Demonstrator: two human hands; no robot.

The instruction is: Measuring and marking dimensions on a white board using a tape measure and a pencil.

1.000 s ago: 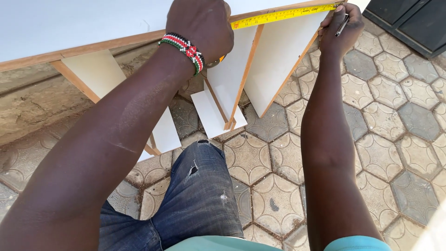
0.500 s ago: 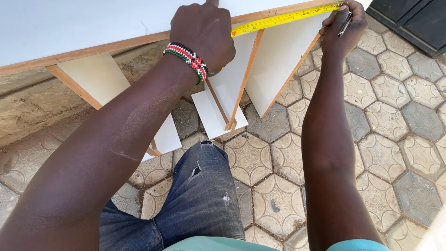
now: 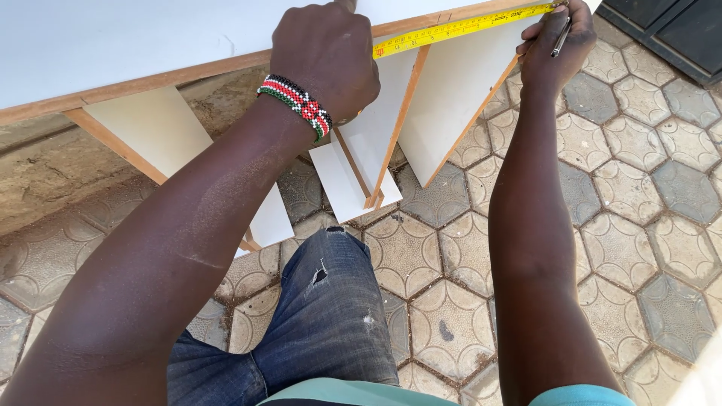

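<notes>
At top centre, the left hand presses a yellow tape measure along the white board, fingers curled; the right hand, upper right, pinches a pen at the tape's end.

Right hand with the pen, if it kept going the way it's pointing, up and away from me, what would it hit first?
The right hand already rests at the yellow tape measure on the white board's wooden edge; going on, it would probably cross the board's top.

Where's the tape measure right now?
In the head view, top centre-right: the yellow tape measure runs along the white board's wooden edge, stretched between the left hand and the right hand.
</notes>
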